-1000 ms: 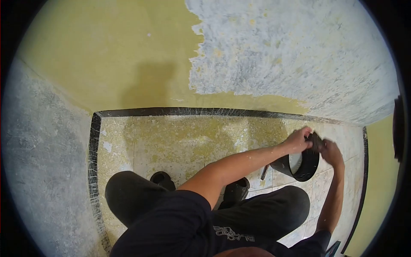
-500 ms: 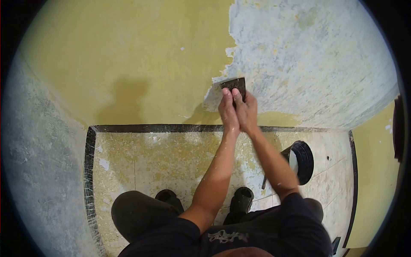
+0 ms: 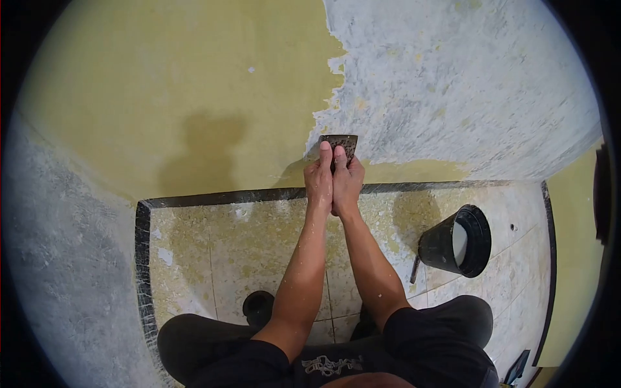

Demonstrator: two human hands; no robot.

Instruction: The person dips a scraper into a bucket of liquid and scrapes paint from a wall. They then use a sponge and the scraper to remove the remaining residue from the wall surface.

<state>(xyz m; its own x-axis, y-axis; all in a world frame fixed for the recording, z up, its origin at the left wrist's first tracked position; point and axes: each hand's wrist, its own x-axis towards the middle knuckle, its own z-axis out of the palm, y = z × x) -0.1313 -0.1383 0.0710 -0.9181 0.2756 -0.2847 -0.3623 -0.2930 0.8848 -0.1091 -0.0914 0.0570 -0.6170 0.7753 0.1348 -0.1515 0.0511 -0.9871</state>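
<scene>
A dark, wide-bladed scraper (image 3: 342,140) is held between both hands, its blade against the wall at the lower edge of the bare grey-white patch (image 3: 440,97). My left hand (image 3: 319,180) is wrapped round its left side, thumb pointing up along the blade. Pressed beside it, my right hand (image 3: 347,181) grips the right side, its thumb on the blade too. Yellow-green paint (image 3: 259,116) covers the wall to the left and in a thin strip below the patch, with a ragged edge between paint and bare surface.
A black bucket (image 3: 440,247) with whitish contents stands on the tiled floor at the right, a stick-like tool (image 3: 414,270) beside it. Paint flakes (image 3: 259,226) litter the floor. A dark baseboard (image 3: 226,198) runs along the wall. A grey wall (image 3: 71,246) is at the left.
Both hands and the scraper have moved left and down in the view, and the blade sits more level. The camera view has shifted, so the bucket shows more fully.
</scene>
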